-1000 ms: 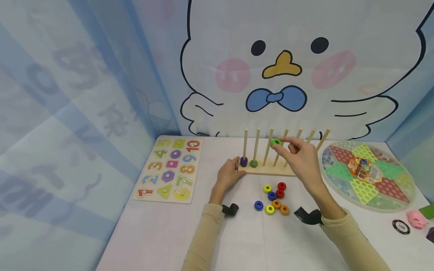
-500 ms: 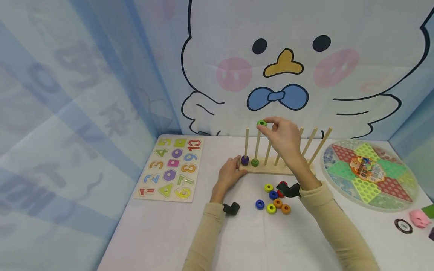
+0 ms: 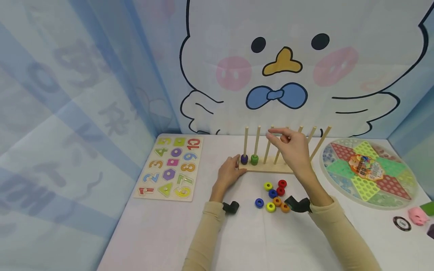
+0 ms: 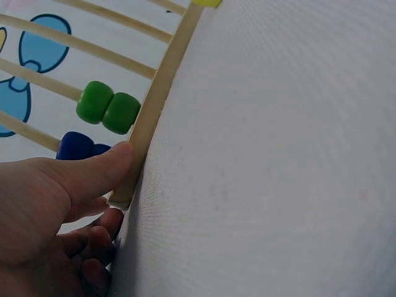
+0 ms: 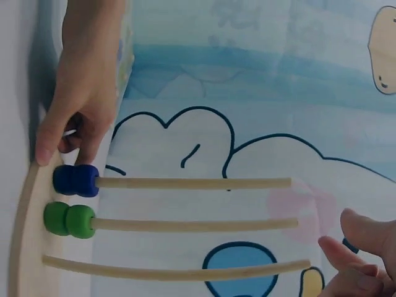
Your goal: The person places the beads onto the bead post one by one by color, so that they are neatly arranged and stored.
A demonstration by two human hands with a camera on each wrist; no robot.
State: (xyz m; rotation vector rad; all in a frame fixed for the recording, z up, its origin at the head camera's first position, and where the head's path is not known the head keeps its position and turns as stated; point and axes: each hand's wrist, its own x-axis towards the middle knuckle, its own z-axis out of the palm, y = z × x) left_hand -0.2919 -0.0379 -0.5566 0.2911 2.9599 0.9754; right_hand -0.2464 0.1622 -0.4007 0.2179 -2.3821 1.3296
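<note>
A person's left hand (image 3: 228, 175) steadies a wooden peg rack (image 3: 268, 168) on a white-covered table (image 3: 162, 233), thumb and fingers pinching the end of its base. The right hand (image 3: 295, 148), empty, hovers beside the top of the third peg (image 3: 267, 148), only a narrow gap parting thumb and forefinger.

Two green beads (image 3: 254, 160) sit stacked at the foot of the second peg; on the first rest two dark ones (image 3: 244, 159), blue in the wrist views and nearer purple from above. The third peg stands bare. Before the rack lie eight loose beads: two yellow (image 3: 270, 209), two red (image 3: 282, 186), two blue (image 3: 259, 206) and two orange (image 3: 277, 204).

The work in hand appears to be threading beads by colour, with the green pair complete. The next move would call for the right hand to drop to the loose beads, pinch one by its sides, raise it above a peg tip and line up the hole before letting go, sleeve well clear of the tall pegs, while the left hand keeps the rack firm.
</note>
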